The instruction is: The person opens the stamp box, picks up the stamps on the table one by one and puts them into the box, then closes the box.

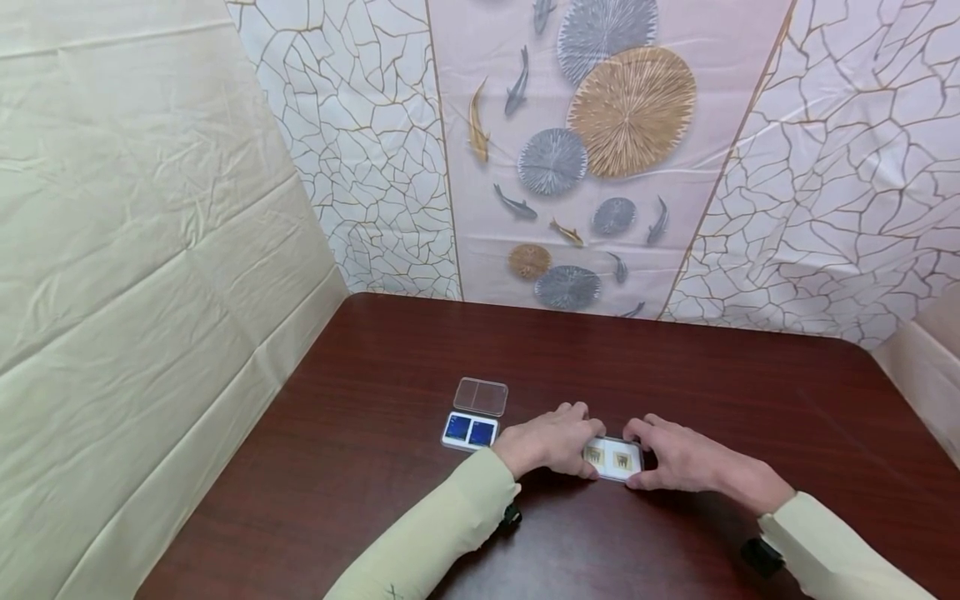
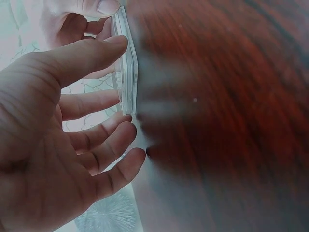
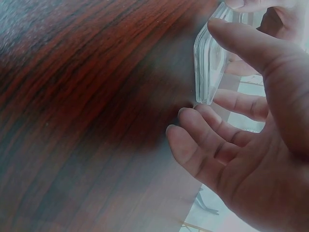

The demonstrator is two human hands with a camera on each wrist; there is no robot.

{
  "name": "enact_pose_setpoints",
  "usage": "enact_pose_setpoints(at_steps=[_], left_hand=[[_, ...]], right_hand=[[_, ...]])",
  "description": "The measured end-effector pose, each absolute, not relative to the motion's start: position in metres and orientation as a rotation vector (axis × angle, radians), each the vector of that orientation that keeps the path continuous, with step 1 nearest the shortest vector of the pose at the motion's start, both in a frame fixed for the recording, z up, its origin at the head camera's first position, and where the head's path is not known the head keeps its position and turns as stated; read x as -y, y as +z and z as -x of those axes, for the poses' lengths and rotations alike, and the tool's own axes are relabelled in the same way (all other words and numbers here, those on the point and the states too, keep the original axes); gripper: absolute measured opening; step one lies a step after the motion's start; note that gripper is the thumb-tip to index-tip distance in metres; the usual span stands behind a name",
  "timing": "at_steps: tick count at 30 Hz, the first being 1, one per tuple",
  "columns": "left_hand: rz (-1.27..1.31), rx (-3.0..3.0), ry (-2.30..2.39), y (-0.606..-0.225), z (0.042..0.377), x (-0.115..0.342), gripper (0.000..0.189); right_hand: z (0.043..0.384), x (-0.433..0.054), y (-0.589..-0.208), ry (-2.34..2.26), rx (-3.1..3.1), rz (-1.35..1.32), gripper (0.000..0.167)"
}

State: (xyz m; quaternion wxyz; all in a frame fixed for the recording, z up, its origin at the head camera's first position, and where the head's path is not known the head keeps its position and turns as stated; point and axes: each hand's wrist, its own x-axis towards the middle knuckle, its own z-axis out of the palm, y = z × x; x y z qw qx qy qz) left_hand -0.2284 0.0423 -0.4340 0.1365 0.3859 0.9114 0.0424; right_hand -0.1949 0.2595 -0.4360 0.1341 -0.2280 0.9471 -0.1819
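A flat clear plastic case (image 1: pixel 613 461) with a white inside and two small gold squares in it lies on the table between the hands. My left hand (image 1: pixel 558 439) pinches its left end, thumb at the near edge and fingers at the far side. On its right end, the right hand (image 1: pixel 678 454) pinches likewise. In the left wrist view, the left thumb lies against the rim of the case (image 2: pixel 128 72), the other fingers half bent. The right wrist view has the right thumb on the edge of the same case (image 3: pixel 205 67).
Left of the hands sits an open case (image 1: pixel 470 431) with two blue square pieces in white slots. Its clear lid (image 1: pixel 481 397) lies just behind it. The dark wood table (image 1: pixel 360 467) meets a patterned cloth (image 1: pixel 390 167) at the back.
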Motion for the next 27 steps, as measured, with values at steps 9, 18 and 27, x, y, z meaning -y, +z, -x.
enact_pose_setpoints(at_steps=[9, 18, 27], left_hand=[[-1.127, -2.663, 0.108, -0.438, 0.229, -0.043, 0.051], [-1.124, -2.652, 0.138, -0.435, 0.229, -0.039, 0.056], [-1.119, -2.634, 0.126, -0.424, 0.233, -0.025, 0.051]], right_hand=[[0.195, -0.259, -0.437, -0.505, -2.762, 0.664, 0.054], [0.198, -0.259, -0.432, -0.502, -2.734, 0.642, 0.058], [0.203, -0.246, -0.425, -0.484, -2.701, 0.673, 0.045]])
